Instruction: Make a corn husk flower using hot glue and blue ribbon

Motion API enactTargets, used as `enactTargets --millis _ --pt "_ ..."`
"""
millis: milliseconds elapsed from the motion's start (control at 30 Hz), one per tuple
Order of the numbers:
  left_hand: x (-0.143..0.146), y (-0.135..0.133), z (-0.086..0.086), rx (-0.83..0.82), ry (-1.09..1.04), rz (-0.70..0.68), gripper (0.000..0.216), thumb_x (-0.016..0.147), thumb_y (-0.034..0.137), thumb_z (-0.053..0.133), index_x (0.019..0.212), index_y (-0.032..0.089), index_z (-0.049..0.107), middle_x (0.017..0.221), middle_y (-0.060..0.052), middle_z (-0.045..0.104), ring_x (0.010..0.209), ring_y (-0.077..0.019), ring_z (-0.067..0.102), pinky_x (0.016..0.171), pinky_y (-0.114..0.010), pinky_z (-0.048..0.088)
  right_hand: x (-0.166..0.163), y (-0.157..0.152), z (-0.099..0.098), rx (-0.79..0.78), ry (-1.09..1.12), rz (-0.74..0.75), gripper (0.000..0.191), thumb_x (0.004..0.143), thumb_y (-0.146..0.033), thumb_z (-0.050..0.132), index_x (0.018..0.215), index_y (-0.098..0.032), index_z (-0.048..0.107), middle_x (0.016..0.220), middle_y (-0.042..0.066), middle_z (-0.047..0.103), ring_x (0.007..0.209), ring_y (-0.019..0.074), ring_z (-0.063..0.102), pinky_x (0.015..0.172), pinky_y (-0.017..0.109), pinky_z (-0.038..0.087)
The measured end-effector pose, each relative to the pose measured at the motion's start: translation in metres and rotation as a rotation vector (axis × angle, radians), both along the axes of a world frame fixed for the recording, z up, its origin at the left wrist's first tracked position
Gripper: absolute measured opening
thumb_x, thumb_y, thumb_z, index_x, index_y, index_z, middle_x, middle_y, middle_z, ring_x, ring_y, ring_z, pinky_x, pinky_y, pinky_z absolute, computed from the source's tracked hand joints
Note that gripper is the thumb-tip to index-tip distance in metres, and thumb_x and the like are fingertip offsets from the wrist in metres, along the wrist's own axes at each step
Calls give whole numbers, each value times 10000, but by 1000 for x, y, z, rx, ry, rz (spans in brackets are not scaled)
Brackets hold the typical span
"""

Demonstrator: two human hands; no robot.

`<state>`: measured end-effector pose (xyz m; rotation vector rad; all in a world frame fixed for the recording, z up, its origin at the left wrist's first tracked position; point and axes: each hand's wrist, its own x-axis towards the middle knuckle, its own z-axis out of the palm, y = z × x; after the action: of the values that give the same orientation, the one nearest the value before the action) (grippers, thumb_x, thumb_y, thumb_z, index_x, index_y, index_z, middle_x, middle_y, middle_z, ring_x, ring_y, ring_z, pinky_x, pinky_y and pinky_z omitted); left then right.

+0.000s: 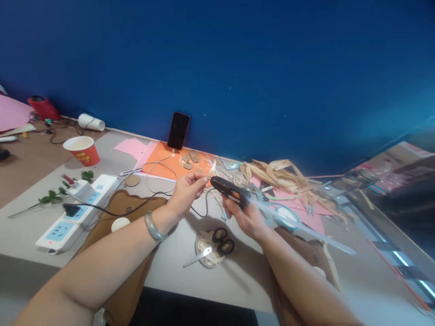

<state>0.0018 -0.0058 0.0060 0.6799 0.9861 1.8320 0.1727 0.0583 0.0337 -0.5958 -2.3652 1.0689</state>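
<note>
"What are the hands holding?"

"The right hand (245,216) is gripping a black glue gun (226,186) by its handle. The left hand (188,192) is pinching a small pale piece (213,167) at the fingertips, just beside the nozzle. Exactly what that piece is, I'm not managing to tell."

"And where is the gun sitting?"

"It's hanging above the worktop (170,271), its tip pointing toward the left hand. A long clear stick (306,227) is jutting out behind it."

"How is it likely handling?"

"I'm guessing light and stiff, with a hard shell; the stick is probably making it tail-heavy. I'd be taking it by the handle alone and avoiding the tip, which may be running hot. The pale piece is looking thin and fragile, so a gentle pinch at its edge is suiting it."

"Any containers?"

"A shallow round dish (212,266) is holding pale strips, with scissors (208,251) lying across it. On the left a red paper cup (86,157) is standing upright; I'm seeing its pale inside, but not its bottom. Behind it, a white cup (90,122) is lying on its side, its contents not showing."
</note>
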Motion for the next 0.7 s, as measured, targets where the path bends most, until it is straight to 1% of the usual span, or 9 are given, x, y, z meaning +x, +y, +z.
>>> enactTargets --millis 67,167,233,433,600,700 --pt "0 -1 0 -3 26 11 270 687 359 735 765 143 593 520 72 459 415 -25 335 413 -187 211 0 0 2 47 -19 -5 396 938 -449 392 649 -196 486 575 25 516 590 163 514 593 303 423" --pt "1 -2 3 -6 57 31 275 689 365 735 764 145 589 508 74 452 417 -29 334 418 -191 213 0 0 3 161 -18 -18 377 932 -412 415 624 -203 473 591 24 525 612 167 510 652 317 419" --pt "2 -3 6 -14 62 42 285 680 371 739 761 143 587 501 75 448 417 -31 330 419 -194 213 -1 -1 4 215 -7 -33 356 924 -390 434 622 -206 473 597 24 529 614 168 505 655 316 413" --pt "3 -4 10 -43 82 71 295 675 385 736 756 137 597 486 74 444 423 -41 342 424 -201 225 0 -4 4 209 -5 -81 279 913 -357 468 674 -216 495 573 14 515 636 180 531 648 310 424" --pt "2 -4 6 -31 77 61 281 685 371 732 769 140 595 510 74 454 428 -37 350 425 -195 236 0 -4 4 228 11 -67 253 901 -365 479 705 -208 503 612 17 524 595 162 502 599 300 418" --pt "2 -3 3 -21 44 49 267 693 352 731 777 144 585 520 79 444 426 -31 345 425 -186 233 0 -3 3 267 53 -97 255 904 -367 467 717 -200 513 626 17 528 582 155 494 588 299 416"
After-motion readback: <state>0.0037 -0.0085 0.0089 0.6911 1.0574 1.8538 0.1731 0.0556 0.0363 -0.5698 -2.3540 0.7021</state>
